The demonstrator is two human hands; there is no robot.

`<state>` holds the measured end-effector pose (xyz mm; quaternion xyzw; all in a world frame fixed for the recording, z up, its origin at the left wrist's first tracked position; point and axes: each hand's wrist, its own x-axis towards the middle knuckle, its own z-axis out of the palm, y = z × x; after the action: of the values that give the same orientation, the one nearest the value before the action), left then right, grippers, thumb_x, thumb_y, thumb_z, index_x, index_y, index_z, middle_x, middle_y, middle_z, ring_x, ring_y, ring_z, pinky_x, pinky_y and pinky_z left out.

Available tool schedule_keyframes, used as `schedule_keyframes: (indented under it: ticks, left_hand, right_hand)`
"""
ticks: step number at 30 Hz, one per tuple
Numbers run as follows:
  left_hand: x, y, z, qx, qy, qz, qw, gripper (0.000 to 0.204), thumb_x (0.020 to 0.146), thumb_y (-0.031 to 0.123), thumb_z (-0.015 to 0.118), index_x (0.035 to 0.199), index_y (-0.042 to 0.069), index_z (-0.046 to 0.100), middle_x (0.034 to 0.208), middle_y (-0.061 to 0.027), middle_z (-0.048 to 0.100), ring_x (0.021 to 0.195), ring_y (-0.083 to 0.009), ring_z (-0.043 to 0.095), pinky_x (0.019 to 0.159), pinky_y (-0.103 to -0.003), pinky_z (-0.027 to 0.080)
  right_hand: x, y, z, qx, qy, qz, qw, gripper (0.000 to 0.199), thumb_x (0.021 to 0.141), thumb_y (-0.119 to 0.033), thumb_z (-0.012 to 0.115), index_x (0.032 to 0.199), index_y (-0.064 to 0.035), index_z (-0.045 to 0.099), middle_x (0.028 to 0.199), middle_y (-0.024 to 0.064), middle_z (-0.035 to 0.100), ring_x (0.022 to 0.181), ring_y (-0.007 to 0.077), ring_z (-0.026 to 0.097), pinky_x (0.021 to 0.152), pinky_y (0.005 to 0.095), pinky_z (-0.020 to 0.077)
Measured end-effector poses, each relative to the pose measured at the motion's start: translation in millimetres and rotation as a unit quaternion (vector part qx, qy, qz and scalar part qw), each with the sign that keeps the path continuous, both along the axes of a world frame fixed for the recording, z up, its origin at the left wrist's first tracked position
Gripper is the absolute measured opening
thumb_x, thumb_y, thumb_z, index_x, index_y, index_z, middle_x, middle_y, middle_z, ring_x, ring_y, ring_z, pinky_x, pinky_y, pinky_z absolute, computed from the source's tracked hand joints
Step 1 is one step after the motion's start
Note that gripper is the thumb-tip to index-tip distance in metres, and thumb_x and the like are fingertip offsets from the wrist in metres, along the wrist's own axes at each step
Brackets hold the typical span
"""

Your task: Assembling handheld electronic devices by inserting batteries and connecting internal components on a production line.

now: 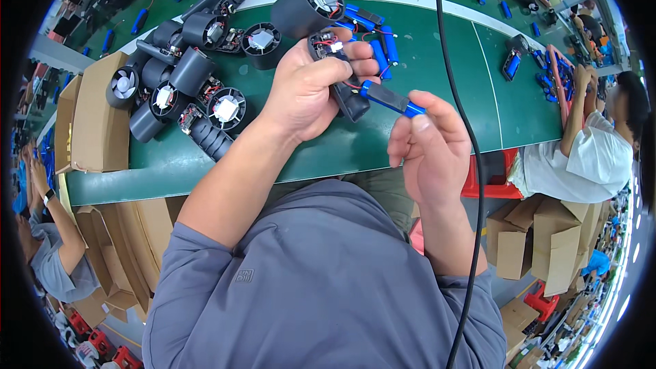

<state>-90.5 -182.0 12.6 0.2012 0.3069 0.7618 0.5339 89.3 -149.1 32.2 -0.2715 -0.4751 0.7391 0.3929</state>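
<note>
My left hand is closed around the handle of a dark grey fan unit, with its round barrel pointing away from me. The handle is open, showing a small circuit board, red wires and a white connector near my thumb. Between the thumb and fingers of my right hand is a blue battery pack with a dark pad on its face. Its near end is pinched, while its other end sits beside the lower part of the handle, where a red wire runs. Whether the two touch is unclear.
Several similar fan units lie piled on the green table at left, beside a cardboard box. Loose blue batteries lie beyond my hands. A black cable hangs down at right. Co-workers sit on both sides.
</note>
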Motion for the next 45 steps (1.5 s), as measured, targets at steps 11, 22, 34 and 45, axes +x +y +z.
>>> schedule_keyframes:
  ticks: [11, 22, 34, 45]
  left_hand:
    - [3.0, 1.4, -1.0, 0.008, -0.132, -0.075, 0.988, 0.034, 0.081, 0.003, 0.043, 0.114, -0.001, 0.049, 0.120, -0.0290, 0.054, 0.111, -0.0444, 0.055, 0.098, -0.054, 0.043]
    - [6.4, 1.5, -4.5, 0.003, -0.151, -0.065, 0.986, 0.023, 0.086, 0.004, 0.046, 0.108, 0.003, 0.053, 0.119, -0.0257, 0.056, 0.114, -0.0414, 0.054, 0.100, -0.052, 0.042]
    - [7.4, -0.6, -3.6, 0.095, -0.070, -0.060, 0.991, 0.033, 0.079, -0.003, 0.053, 0.110, 0.004, 0.052, 0.125, -0.0242, 0.054, 0.121, -0.0376, 0.050, 0.101, -0.046, 0.043]
    - [12.1, -1.3, 3.3, -0.027, 0.205, -0.026, 0.978, 0.035, 0.085, 0.014, 0.068, 0.112, -0.003, 0.054, 0.102, -0.0085, 0.062, 0.087, -0.0138, 0.060, 0.079, -0.030, 0.050]
  right_hand:
    - [-18.2, 6.3, -16.8, 0.473, -0.139, -0.121, 0.862, 0.029, 0.076, 0.004, 0.066, 0.104, 0.0030, 0.059, 0.086, 0.0125, 0.066, 0.069, 0.0191, 0.064, 0.061, 0.0281, 0.0508]
    - [-31.2, 11.7, -18.4, 0.696, -0.199, -0.110, 0.681, 0.027, 0.068, -0.003, 0.071, 0.095, -0.0027, 0.066, 0.096, 0.0136, 0.065, 0.089, 0.0277, 0.061, 0.067, 0.0334, 0.0477]
    - [-22.1, 2.2, -6.8, -0.023, -0.110, 0.116, 0.987, 0.041, 0.081, -0.006, 0.071, 0.114, 0.0033, 0.049, 0.090, 0.0073, 0.063, 0.073, 0.0081, 0.059, 0.059, 0.0216, 0.0492]
    - [-9.6, 7.1, -7.4, 0.061, -0.079, 0.039, 0.994, 0.030, 0.079, 0.004, 0.067, 0.102, 0.0044, 0.048, 0.086, 0.0088, 0.061, 0.070, 0.0073, 0.059, 0.057, 0.0196, 0.0475]
